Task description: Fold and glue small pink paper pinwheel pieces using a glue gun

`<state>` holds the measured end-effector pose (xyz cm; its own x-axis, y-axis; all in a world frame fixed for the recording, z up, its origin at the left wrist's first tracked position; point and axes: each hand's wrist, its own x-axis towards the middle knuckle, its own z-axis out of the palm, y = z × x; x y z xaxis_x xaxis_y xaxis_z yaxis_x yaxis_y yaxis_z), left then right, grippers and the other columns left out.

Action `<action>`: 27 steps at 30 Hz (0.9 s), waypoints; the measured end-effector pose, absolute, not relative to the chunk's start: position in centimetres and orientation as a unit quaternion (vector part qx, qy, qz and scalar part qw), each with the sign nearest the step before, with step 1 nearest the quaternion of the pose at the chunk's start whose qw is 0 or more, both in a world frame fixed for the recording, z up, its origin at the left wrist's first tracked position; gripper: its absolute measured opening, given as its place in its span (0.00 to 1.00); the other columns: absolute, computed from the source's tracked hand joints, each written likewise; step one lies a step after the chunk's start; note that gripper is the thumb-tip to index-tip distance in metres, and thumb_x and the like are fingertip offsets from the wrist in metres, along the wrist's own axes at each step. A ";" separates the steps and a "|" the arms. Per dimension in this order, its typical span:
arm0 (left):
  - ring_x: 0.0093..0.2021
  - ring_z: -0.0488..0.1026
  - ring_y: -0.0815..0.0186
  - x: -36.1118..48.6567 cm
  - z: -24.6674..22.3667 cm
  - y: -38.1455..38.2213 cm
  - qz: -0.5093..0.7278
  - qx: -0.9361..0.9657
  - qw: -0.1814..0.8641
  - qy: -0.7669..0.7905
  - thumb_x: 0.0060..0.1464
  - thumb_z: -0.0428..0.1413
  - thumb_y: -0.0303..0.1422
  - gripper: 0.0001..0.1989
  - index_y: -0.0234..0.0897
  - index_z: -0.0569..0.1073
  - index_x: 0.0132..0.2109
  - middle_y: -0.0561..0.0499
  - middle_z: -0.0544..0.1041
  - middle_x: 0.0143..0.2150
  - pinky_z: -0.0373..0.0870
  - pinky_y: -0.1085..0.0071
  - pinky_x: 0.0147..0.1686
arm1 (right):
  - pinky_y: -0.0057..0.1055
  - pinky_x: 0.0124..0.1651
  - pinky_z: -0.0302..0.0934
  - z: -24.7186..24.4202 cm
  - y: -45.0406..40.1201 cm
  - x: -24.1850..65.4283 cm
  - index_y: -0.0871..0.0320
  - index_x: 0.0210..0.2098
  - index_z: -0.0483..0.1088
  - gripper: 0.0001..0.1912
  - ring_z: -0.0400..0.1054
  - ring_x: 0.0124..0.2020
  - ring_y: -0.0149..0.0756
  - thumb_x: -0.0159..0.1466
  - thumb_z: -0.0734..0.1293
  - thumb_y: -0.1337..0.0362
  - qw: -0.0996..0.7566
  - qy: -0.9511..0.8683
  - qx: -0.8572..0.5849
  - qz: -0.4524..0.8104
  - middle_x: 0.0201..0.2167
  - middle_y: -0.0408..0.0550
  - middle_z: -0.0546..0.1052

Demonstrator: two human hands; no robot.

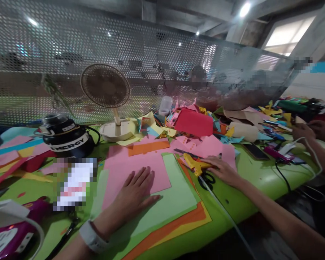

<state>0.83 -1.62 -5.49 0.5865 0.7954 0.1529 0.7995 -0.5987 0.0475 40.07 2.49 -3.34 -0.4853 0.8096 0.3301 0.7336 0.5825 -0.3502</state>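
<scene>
My left hand (137,189) lies flat, fingers spread, on a pink sheet of paper (148,169) on top of light green paper (176,198). A pale watch band circles that wrist. Orange and yellow sheets stick out beneath the green one. To the right of the stack, my right hand (224,171) has its fingers at the handle of a yellow glue gun (194,165), seemingly closed around it. Black scissor handles (208,181) show just below the glue gun. An orange paper strip (148,147) lies across the top of the pink sheet.
Behind the papers rises a heap of colored cutouts (193,121). A fan (107,86) and a black jug (67,139) stand at the back left. A lit phone (76,184) and a purple power strip (21,224) lie left. At right are another person's hands (304,133).
</scene>
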 end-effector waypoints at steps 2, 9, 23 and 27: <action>0.67 0.53 0.49 0.8 -5.5 -1.6 -0.079 -0.891 0.012 -0.447 0.59 0.40 0.57 0.38 0.37 0.56 0.67 0.42 0.55 0.68 0.52 0.49 0.62 | 0.45 0.54 0.65 -3.4 3.0 40.5 0.51 0.55 0.68 0.19 0.69 0.51 0.44 0.65 0.59 0.65 0.248 -0.852 -0.456 0.066 0.49 0.52 0.76; 0.67 0.53 0.50 0.7 -5.6 -1.6 -0.081 -0.891 0.012 -0.446 0.59 0.40 0.57 0.38 0.37 0.55 0.67 0.42 0.55 0.69 0.51 0.49 0.62 | 0.46 0.56 0.62 -2.7 2.1 41.5 0.52 0.52 0.72 0.17 0.69 0.53 0.45 0.64 0.62 0.61 0.264 -0.843 -0.463 0.074 0.48 0.53 0.77; 0.67 0.54 0.50 0.4 -6.5 -1.5 -0.089 -0.892 0.043 -0.440 0.59 0.40 0.56 0.37 0.38 0.58 0.66 0.42 0.57 0.68 0.51 0.50 0.62 | 0.39 0.50 0.65 -0.5 2.2 43.3 0.56 0.37 0.76 0.12 0.71 0.44 0.41 0.54 0.65 0.66 0.268 -0.796 -0.508 0.191 0.40 0.51 0.77; 0.67 0.54 0.50 0.3 -6.9 -1.4 -0.109 -0.892 0.044 -0.436 0.59 0.41 0.56 0.36 0.40 0.54 0.68 0.42 0.56 0.69 0.50 0.50 0.63 | 0.41 0.50 0.65 -0.2 2.4 44.0 0.58 0.35 0.75 0.14 0.71 0.43 0.42 0.50 0.63 0.69 0.264 -0.772 -0.543 0.199 0.40 0.51 0.77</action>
